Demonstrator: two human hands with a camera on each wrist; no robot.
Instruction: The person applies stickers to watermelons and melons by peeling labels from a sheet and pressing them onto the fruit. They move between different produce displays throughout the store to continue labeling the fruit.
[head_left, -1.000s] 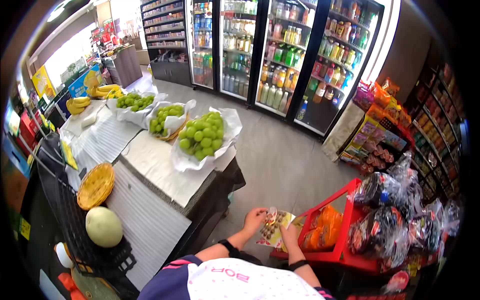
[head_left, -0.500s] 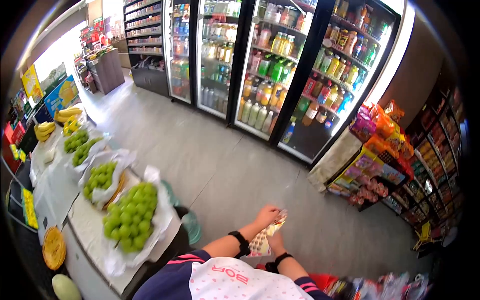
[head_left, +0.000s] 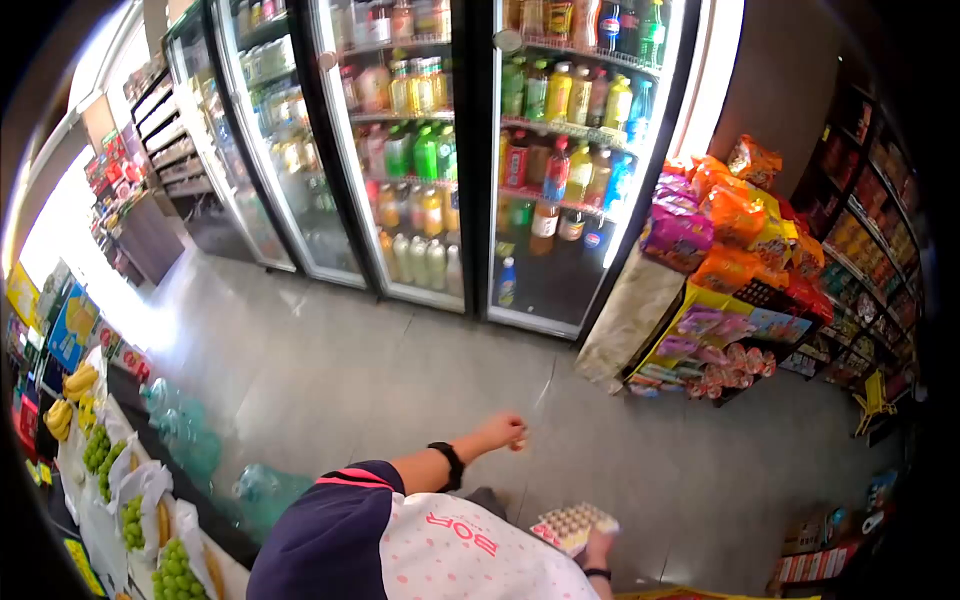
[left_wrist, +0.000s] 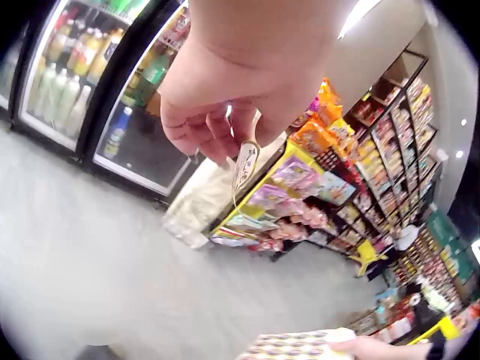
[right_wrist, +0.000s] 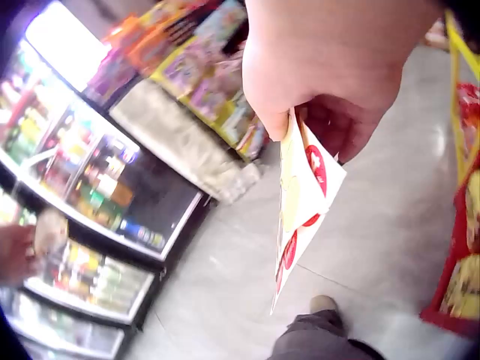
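Observation:
My left hand [head_left: 498, 433] is held out over the floor, pinching a small pale round label [left_wrist: 246, 166] between thumb and fingers. Dark printed characters show on it in the left wrist view. Low and further right, my right hand [head_left: 600, 548] grips one edge of a sticker sheet [head_left: 572, 527] with rows of round marks. Red ovals on white show on the sheet's [right_wrist: 300, 195] outer side in the right wrist view, where it hangs bent from the thumb and fingers. The two hands are well apart.
Glass-door drink fridges [head_left: 415, 290] line the far side. Bagged snacks [head_left: 735, 215] fill a display beside them, with dark shelves [head_left: 870, 250] to its right. At left, grapes [head_left: 178, 572] lie on a counter, with large clear bottles [head_left: 270, 495] along its side on the floor.
The hands were close together at the sheet and have separated: left hand outward with the label, right hand lower right with the sheet. The view has turned right, shifting the grape counter left.

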